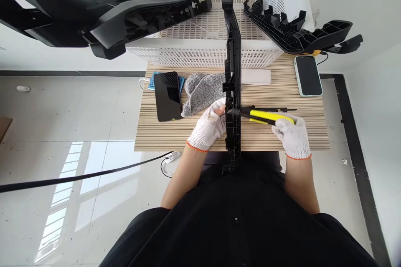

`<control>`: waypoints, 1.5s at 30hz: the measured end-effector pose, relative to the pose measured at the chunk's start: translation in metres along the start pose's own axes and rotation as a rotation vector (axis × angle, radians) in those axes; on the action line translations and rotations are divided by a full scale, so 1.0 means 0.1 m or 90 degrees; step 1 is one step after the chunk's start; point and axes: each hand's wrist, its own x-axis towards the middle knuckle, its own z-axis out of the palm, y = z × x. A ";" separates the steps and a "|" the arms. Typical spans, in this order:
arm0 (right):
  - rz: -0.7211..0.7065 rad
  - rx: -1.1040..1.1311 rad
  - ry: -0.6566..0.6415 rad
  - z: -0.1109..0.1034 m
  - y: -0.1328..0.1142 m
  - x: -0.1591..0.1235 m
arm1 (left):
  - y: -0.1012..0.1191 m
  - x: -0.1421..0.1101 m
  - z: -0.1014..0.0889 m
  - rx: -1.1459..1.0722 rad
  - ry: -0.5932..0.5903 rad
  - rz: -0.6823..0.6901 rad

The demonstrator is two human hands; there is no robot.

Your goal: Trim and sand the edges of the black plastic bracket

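Note:
A long black plastic moulded part [233,62] lies lengthwise across the small striped table [156,133], reaching from the white basket to my lap. My left hand [208,127], in a white knit glove, is closed on the part's left side near its middle. My right hand [293,135], also gloved, grips a yellow and black utility knife [266,116]. The knife's black front end rests against the part's right edge.
A black phone [167,96] on a blue item, a grey glove [202,89], a white flat box [255,77] and a second phone [308,76] lie on the table. A white lattice basket [203,52] stands behind. More black plastic parts [103,12] sit at the upper left and upper right [300,31].

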 end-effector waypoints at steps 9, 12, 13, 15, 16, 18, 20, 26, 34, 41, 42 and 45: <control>-0.011 0.027 0.010 0.02 0.00 0.01 | 0.46 0.28 0.21 -0.031 0.036 -0.033; -0.012 0.024 0.008 0.03 -0.02 -0.01 | 0.63 0.41 0.33 0.032 -0.028 -0.081; -0.011 0.028 0.016 0.03 -0.02 -0.01 | 0.67 0.45 0.36 0.052 -0.041 -0.111; -0.004 0.039 0.028 0.02 0.00 -0.01 | 0.73 0.53 0.39 0.088 -0.055 -0.172; -0.002 0.043 0.029 0.01 0.01 0.00 | 0.74 0.57 0.40 0.102 -0.056 -0.193; -0.001 0.047 0.027 0.00 0.04 0.01 | 0.75 0.63 0.42 0.116 -0.048 -0.204; -0.003 0.041 0.022 -0.01 0.07 0.03 | 0.74 0.69 0.42 0.107 -0.041 -0.188; -0.006 0.023 0.019 0.00 0.05 0.02 | 0.65 0.78 0.43 0.035 -0.001 -0.118; 0.004 0.017 0.003 0.00 0.03 0.00 | 0.66 0.87 0.50 -0.023 0.015 -0.081; -0.032 0.082 0.019 -0.01 0.01 0.04 | 0.65 0.77 0.50 -0.025 -0.014 -0.057; -0.040 0.089 0.024 0.01 -0.03 0.06 | 0.62 0.71 0.49 -0.028 -0.010 -0.046; -0.071 0.082 0.038 0.08 -0.20 0.15 | 0.49 0.48 0.43 -0.033 0.005 0.000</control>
